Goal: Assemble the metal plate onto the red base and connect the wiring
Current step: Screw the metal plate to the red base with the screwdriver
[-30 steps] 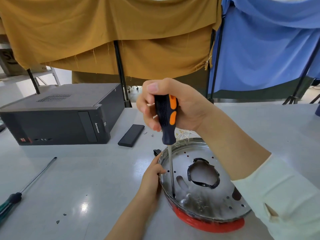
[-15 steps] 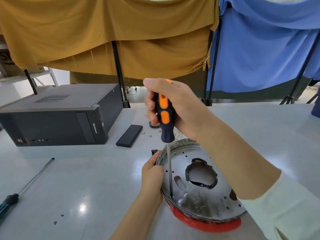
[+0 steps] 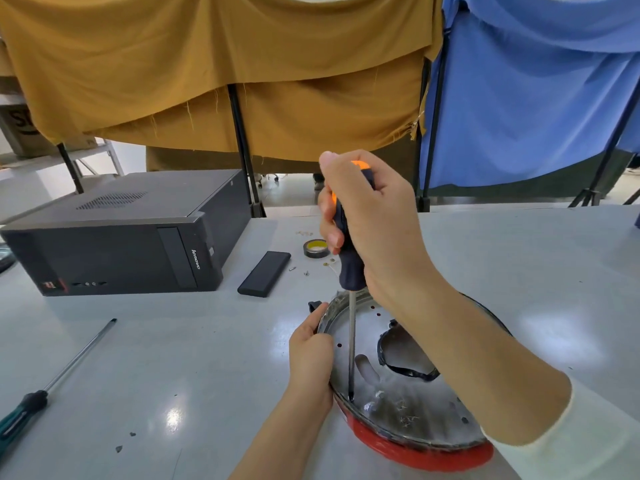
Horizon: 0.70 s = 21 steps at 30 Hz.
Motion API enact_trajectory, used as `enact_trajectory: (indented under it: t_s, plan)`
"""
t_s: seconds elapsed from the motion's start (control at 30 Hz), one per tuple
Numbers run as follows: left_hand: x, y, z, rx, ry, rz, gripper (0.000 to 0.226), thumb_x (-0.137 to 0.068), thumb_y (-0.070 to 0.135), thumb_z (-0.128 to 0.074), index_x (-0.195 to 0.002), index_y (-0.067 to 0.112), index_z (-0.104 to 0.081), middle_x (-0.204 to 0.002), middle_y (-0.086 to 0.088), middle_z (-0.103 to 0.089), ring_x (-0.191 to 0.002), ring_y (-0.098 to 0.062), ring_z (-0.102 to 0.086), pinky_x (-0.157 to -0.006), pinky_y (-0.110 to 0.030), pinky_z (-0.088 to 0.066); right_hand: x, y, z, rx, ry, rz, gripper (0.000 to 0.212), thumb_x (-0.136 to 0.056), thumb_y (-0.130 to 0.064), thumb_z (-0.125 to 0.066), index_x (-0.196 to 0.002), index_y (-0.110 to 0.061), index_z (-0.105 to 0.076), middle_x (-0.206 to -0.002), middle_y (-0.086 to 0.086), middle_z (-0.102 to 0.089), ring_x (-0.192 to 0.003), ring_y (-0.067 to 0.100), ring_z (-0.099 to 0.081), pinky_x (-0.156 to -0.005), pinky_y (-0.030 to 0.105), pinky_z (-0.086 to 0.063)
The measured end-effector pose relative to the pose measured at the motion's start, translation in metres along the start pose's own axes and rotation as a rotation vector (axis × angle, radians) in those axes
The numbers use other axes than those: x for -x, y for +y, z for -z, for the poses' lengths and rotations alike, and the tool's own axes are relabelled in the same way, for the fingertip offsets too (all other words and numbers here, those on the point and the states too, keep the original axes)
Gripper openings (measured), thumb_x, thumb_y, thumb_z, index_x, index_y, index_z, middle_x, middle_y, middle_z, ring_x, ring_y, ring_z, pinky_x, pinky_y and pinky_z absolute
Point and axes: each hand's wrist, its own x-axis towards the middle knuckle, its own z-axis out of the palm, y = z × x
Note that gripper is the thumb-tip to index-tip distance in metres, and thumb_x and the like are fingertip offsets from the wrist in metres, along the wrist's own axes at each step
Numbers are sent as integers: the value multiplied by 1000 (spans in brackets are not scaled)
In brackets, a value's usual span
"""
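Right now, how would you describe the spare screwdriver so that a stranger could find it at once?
Start at the black computer case on the left of the table. In front of it, near the left edge, lies the spare screwdriver, touched by no hand. Its handle is green and black, while the one gripped by the right hand has an orange and black handle.

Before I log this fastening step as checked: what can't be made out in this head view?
- Screw under the screwdriver tip: too small, in shadow at the metal plate rim.
- Red base: mostly covered by the plate; only its near edge shows.
- Wiring: hidden beneath the plate.
- Plate's right side: behind the right hand forearm.
- Left hand fingertips: curled over the rim.
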Motion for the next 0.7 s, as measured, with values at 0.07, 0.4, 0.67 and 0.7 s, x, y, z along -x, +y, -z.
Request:
enact_trajectory:
  t_s: [0.07,0.4,0.67,0.7]
  plan:
    - [-1,-1,0,4,-1,-5,71,-76,-17,-29,-124,20,-65,-99,-12,-75,-78,-36,-68,-72,-44,-56,-6,-5,7,-24,-179,-109,27,-94,-18,-56,-67,-16,-50,-56,0,-50,-40,14,-41,-42,22,-38]
    - [-2,-2,0,50,2,-14,64,-78,-17,-32,-118,17,-68,-95,-13,-75,-68,-27,-69,-57,-31,-55,-19,-4,2,-261,-532,-388,29,-92,-20,-47,-63,-18,-44,-47,-7,-41,-33,6,-31,-37,16,-29]
    - [-3,-3,1,9,-10,-21,70,-76,-18,-29,-124,18,-65,-104,-12,-74,-80,-34,-69,-63,-39,-58,-6,-7,8,-29,-192,-131,30,-92,-20,-58,-63,-16,-52,-53,-2,-52,-39,13,-44,-43,21,-41]
    - [-3,-2,1,8,-15,-26,68,-77,-18,-30,-123,17,-66,-101,-13,-74,-78,-33,-68,-66,-41,-58,-11,-10,14,-67,-375,-207,29,-91,-24,-58,-65,-15,-53,-55,-1,-53,-42,14,-47,-47,24,-45]
